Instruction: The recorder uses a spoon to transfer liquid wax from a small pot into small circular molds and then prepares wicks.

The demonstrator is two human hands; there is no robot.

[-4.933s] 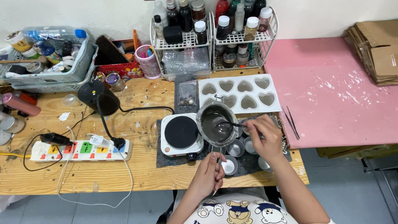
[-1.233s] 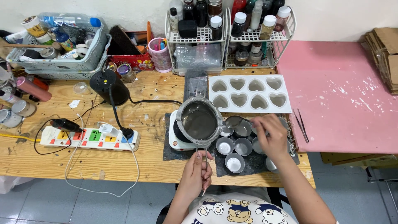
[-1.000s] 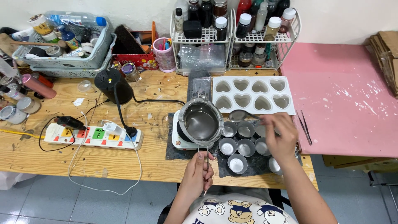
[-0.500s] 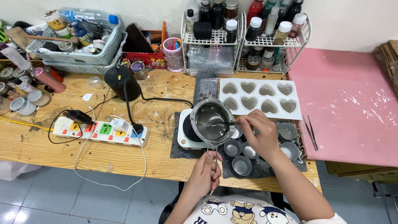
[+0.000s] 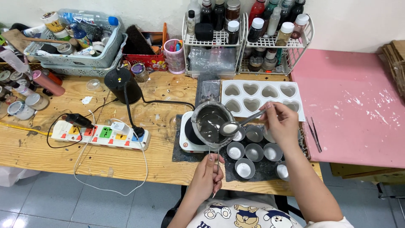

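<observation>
The wooden bench (image 5: pixel 84 160) is crowded behind, with bare board near its front edge by my left hand (image 5: pixel 206 176). That hand clamps the handle of the melting pot (image 5: pixel 209 123) over the hotplate (image 5: pixel 189 139). My right hand (image 5: pixel 282 122) pinches a spoon (image 5: pixel 237 124), its bowl at the pot's rim, above 7 small tins (image 5: pixel 254 152).

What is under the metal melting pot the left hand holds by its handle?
The melting pot hangs over a small white electric hot plate on a dark mat. Only the plate's left and front edges show; the pot covers its middle. The left hand grips the handle.
</observation>
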